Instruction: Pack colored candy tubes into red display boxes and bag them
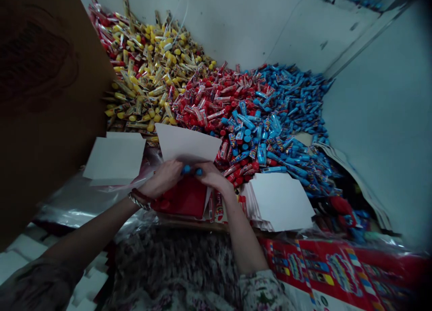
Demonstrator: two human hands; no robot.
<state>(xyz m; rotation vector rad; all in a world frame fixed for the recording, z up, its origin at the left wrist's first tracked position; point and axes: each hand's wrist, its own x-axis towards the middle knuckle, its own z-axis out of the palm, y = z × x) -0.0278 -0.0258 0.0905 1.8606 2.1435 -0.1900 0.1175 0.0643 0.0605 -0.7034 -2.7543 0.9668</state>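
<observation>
My left hand (pixel 167 178) and my right hand (pixel 212 175) are close together at the middle, fingers curled over an open red box (pixel 187 196). A round blue cap (pixel 186 169) shows by the left thumb, and another blue cap (pixel 199 172) by the right fingers. They look like the ends of blue-capped tubes, whose bodies are hidden by the box and my hands. Behind my fingers a white card flap (pixel 189 142) stands tilted up. Red tubes and printed card (pixel 219 209) lie beside my right forearm.
Loose wrapped tubes are heaped behind: yellow (pixel 148 77), red (pixel 216 97) and blue (pixel 293 99). White card stacks lie left (pixel 116 160) and right (pixel 281 203). A large cardboard box (pixel 50 99) blocks the left side. Red printed packaging (pixel 324 270) is front right.
</observation>
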